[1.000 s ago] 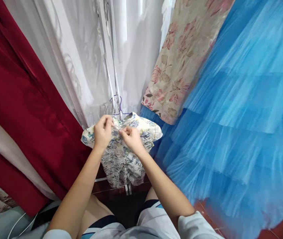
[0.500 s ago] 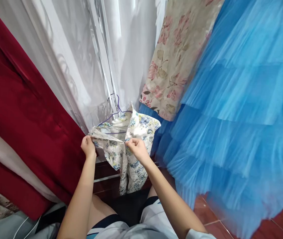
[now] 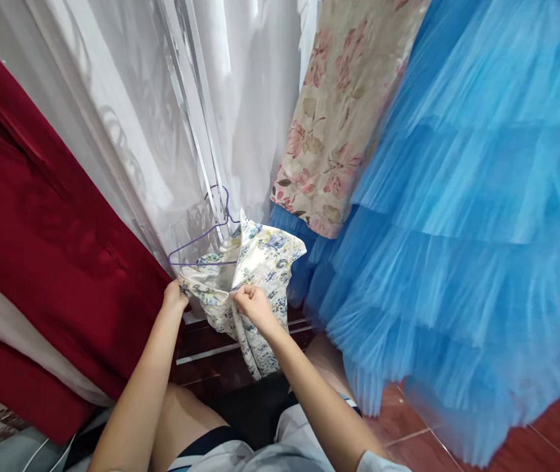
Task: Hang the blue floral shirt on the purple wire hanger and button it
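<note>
A white garment with blue and yellow flowers (image 3: 273,262) hangs in front of me, partly on a purple hanger (image 3: 196,239). The hanger's left arm is bare, while its right arm goes inside the cloth. My left hand (image 3: 176,296) is closed on the garment's left edge, just below the bare end of the hanger. With fingers pinched, my right hand (image 3: 253,305) grips the front edge near the garment's middle. Between my hands the cloth is stretched and its opening gapes. The lower part of the garment drops toward my knees.
Dark red cloth (image 3: 63,216) hangs on the left, with white sheer cloth (image 3: 132,131) behind the hanger. To the right are a beige floral cloth (image 3: 329,131) and a tiered blue tulle skirt (image 3: 471,229). Red tiles (image 3: 408,419) cover the floor.
The garment's left side has come off the hanger's left arm, which now shows bare. Both hands have moved slightly down, the right one also leftward, still gripping the cloth.
</note>
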Tool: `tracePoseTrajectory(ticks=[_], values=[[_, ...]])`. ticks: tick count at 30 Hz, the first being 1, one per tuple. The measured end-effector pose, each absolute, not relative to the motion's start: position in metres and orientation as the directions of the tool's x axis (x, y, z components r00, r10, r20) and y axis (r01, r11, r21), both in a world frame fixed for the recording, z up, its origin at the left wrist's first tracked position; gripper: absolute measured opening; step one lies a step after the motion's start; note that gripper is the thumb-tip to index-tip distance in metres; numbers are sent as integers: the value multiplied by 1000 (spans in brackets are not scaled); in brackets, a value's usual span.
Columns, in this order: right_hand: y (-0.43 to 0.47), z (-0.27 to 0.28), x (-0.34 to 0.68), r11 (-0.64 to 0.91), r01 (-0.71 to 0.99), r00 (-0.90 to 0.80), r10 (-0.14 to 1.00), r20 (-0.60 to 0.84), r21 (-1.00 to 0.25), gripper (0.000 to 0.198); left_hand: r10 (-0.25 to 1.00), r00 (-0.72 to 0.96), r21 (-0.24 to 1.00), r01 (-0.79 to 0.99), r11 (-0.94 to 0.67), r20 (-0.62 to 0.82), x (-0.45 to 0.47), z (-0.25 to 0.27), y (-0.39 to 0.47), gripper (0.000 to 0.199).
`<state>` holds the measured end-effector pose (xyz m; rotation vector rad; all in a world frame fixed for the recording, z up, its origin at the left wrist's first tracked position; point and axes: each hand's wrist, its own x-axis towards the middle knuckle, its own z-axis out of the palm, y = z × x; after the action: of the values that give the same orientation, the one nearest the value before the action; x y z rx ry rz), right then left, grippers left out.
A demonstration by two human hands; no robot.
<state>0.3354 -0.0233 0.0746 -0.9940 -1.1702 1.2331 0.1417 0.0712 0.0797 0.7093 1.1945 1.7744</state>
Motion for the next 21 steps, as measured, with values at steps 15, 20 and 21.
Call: tracePoseTrajectory(ticks=[15,20,21], values=[[-69,83,409,371,28,-145,920,363,-928,31,806,277,841,-13,-541,523,267,139,-42,19],[-77,96,420,325,-17,-132,937,324,-946,20,718,426,751,124,-649,550,286,137,-38,35],[-79,97,427,293,-31,-115,949,295,-956,20,713,459,754,129,-645,531,288,130,-34,39]])
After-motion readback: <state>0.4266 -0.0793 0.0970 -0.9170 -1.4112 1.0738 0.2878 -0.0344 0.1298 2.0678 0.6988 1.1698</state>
